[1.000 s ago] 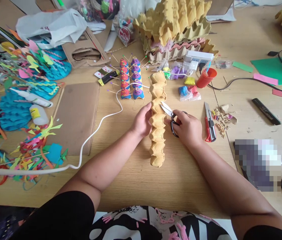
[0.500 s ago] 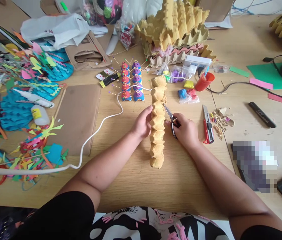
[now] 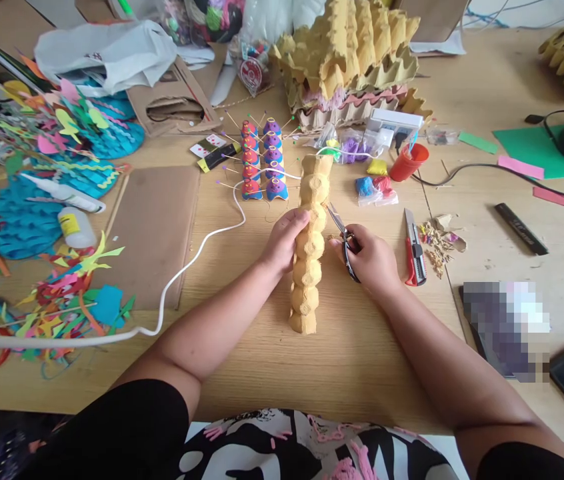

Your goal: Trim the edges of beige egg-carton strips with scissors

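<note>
My left hand (image 3: 285, 241) grips a long yellow strip of egg carton (image 3: 307, 273) by its left edge, thumb on top. The strip's row of rounded cups faces up toward me. On its other side, my right hand (image 3: 372, 260) is closed around the handles of black-handled scissors (image 3: 346, 241). The blades point up and left, close to the strip's right edge; whether they touch it I cannot tell. Beyond my hands stand two painted carton strips, one red and blue (image 3: 251, 160), one purple and blue (image 3: 274, 160), with pins sticking out.
A red utility knife (image 3: 415, 250) lies right of my right hand, beside a pile of scraps (image 3: 443, 241). A white cable (image 3: 202, 240) runs across the left side past a cardboard sheet (image 3: 155, 233). Egg trays (image 3: 347, 53) are stacked at the back, near a red cup (image 3: 409, 162).
My left hand has turned the carton strip so its cups now face up, and its near end has swung slightly left. The scissors stay beside its right edge.
</note>
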Demonstrator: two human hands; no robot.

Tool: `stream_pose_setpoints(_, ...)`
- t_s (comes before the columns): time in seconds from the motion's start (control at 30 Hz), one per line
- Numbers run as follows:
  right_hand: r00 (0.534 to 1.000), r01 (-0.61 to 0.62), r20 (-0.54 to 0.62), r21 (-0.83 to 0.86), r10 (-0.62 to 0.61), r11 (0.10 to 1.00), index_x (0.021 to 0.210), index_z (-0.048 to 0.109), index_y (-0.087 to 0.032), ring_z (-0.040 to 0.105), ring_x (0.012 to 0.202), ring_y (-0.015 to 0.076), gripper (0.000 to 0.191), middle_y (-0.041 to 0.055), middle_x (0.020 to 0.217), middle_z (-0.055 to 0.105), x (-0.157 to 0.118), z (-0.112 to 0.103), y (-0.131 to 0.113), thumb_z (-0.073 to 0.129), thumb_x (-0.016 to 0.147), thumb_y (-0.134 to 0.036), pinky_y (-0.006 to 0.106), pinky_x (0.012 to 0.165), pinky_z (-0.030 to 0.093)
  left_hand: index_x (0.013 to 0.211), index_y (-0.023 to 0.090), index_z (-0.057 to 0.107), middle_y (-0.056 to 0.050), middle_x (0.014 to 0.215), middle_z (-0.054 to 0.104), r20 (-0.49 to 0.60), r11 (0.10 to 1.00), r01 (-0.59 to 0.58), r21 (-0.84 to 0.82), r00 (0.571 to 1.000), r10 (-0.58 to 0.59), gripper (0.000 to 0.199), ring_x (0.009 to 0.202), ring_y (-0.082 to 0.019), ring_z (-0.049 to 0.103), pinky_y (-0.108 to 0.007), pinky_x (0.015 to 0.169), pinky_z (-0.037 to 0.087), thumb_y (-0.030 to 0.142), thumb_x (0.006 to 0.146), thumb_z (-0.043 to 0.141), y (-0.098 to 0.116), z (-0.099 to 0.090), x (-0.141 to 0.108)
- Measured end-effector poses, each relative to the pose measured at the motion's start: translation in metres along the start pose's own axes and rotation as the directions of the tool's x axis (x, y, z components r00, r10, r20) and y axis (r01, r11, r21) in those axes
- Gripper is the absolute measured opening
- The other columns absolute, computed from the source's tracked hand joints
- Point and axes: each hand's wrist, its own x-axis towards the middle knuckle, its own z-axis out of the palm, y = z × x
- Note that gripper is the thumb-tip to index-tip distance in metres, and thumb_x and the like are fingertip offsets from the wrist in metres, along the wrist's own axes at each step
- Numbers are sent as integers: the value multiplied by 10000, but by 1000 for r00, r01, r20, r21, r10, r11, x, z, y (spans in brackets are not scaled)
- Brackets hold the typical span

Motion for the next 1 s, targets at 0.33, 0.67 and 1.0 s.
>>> stream_pose_setpoints(0.33,999,-41,0,-118,42,992,1095,726,-272,580,696,211,422,21,796,716,1,0,-1,621,985,-666,314,629,314,774,202,725,12,688,673,-14,998,7,65,1000,-6,441,559,-117,585,-275,569,524,546,726,997,3,-2,-3)
stream_pose_setpoints(0.67,999,-31,10,-127,33,991,1136,729,-272,621,718,236,369,40,827,753,0,1,-1,666,979,-600,320,617,305,842,295,734,-43,815,780,-171,989,147,-5,974,-146,268,934,-321,817,-376,729,604,473,801,930,4,-2,-6)
stream_pose_setpoints(1.0,999,-35,6,-28,35,999,1080,714,-261,595,705,223,388,27,784,714,0,0,-2,667,968,-630,319,630,322,951,252,761,-49,663,702,-135,960,277,-43,951,-280,478,797,-295,792,-359,649,588,729,932,728,8,-15,0)
